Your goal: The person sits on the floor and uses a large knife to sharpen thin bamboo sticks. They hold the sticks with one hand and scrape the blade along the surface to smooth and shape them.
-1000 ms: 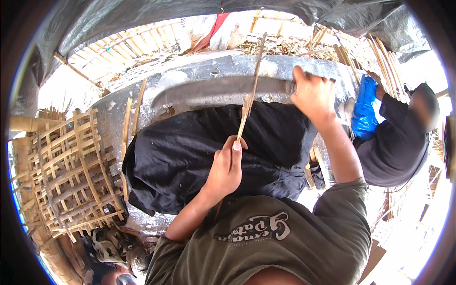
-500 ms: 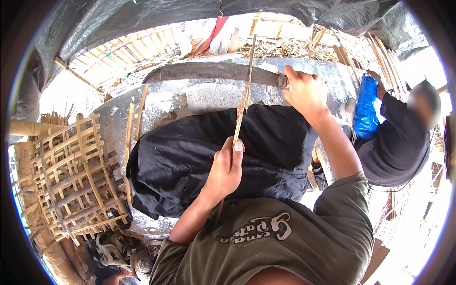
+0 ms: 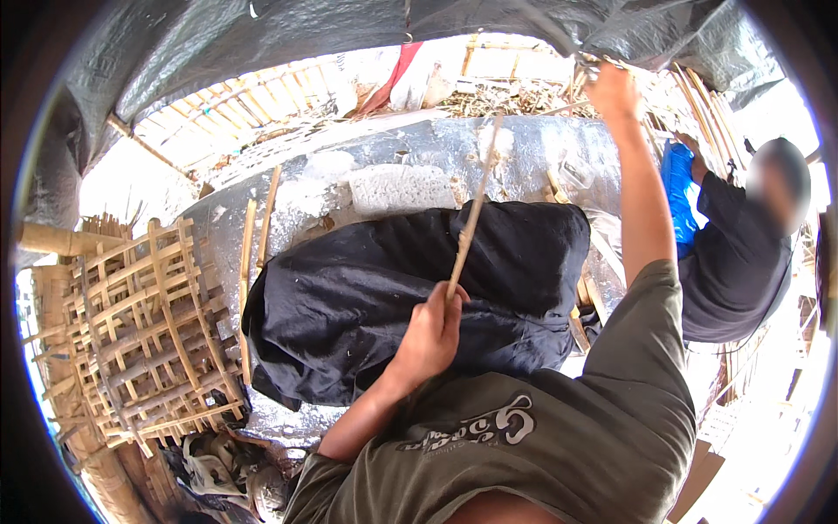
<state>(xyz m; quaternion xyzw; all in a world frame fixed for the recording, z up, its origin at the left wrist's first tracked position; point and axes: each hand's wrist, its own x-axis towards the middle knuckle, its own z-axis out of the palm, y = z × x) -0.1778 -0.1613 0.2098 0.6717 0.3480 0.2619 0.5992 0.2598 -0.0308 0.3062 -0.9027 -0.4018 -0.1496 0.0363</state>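
Grey tarp (image 3: 288,52) roofs the whole work spot, and under it a broad grey slab (image 3: 384,157) carries a crumpled black cloth (image 3: 367,297) across the person's lap. Left of that lies a woven bamboo lattice (image 3: 131,341), its strips crossing in open squares, with two loose slats (image 3: 253,253) propped against the slab's edge. At the right a second person in a dark shirt (image 3: 742,262) bends beside a blue bag (image 3: 676,188), apart from the work. A pale block (image 3: 397,188) sits on the slab just above the cloth. The thin bamboo strip (image 3: 476,205) stands nearly upright over the cloth, its lower end in the left hand (image 3: 432,336), whose fingers are curled shut around it with the thumb pressed along the side. The right hand (image 3: 615,92) is raised high toward a bundle of canes (image 3: 698,96) near the tarp's edge; its fingers look bent, but whether they grip anything cannot be told (the rim distortion blurs that corner). To do this step well, I judge the strip should be kept steady and low in the fist so it does not whip, and the cloth kept flat beneath it so any cut or scrape lands on padding, not the leg.
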